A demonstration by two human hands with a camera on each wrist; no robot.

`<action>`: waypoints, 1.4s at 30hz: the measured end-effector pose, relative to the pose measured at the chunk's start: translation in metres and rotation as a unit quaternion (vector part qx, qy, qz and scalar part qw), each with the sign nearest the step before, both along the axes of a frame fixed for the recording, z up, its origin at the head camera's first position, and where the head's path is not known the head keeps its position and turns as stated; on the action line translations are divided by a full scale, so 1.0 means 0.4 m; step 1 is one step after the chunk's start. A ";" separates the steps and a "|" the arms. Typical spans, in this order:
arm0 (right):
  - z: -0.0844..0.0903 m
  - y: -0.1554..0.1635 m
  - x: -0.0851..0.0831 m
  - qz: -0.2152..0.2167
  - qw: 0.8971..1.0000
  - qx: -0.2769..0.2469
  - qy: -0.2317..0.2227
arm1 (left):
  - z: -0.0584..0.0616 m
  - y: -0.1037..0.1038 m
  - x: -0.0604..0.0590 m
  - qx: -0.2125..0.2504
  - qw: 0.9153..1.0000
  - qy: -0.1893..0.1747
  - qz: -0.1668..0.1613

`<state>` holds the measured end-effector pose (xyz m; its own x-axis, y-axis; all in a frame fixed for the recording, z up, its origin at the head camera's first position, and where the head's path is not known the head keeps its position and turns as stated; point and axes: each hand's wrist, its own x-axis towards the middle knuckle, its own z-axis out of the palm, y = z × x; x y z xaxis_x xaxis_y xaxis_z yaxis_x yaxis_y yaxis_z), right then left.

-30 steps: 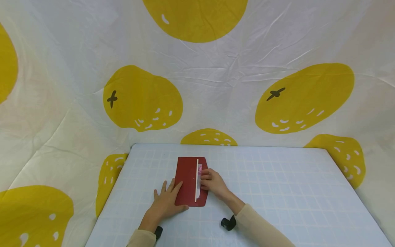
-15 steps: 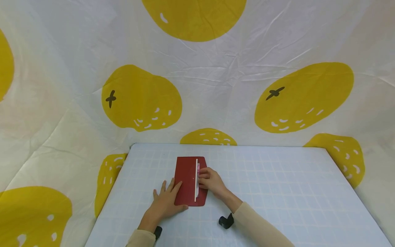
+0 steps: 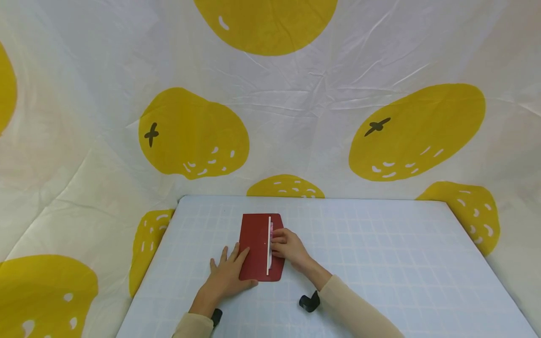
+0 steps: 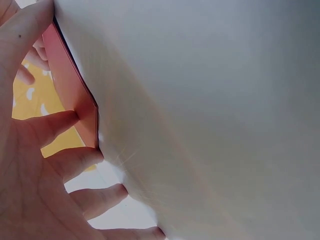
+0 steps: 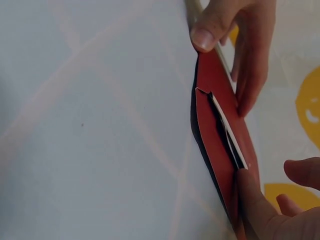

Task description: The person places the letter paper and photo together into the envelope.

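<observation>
A red envelope lies flat on the table with its flap toward the right. Along its mouth runs a white strip, beside which a narrow sliver of pink-and-white paper shows. My left hand rests on the envelope's near left corner, fingers spread. In the left wrist view its fingers stand along the red edge. The fingertips of my right hand touch the paper's outer edge at the slot. The right wrist view has one digit of that hand at the opening, the others apart from it.
The table has a pale blue cloth with a white grid. A black wrist device sits by my right sleeve, another by my left. A white curtain with yellow fruit prints hangs behind and at the sides.
My right hand has moved slightly left, and the paper has slid farther into the envelope's slot, so less of it shows. The left hand has stayed in place.
</observation>
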<state>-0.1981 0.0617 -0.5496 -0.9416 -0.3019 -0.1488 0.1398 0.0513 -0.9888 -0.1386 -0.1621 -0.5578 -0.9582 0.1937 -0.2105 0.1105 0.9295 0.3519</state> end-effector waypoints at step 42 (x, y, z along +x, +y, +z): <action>-0.017 0.015 0.010 -0.018 1.000 -0.014 -0.002 | 0.010 0.010 -0.002 -0.004 1.000 0.017 -0.020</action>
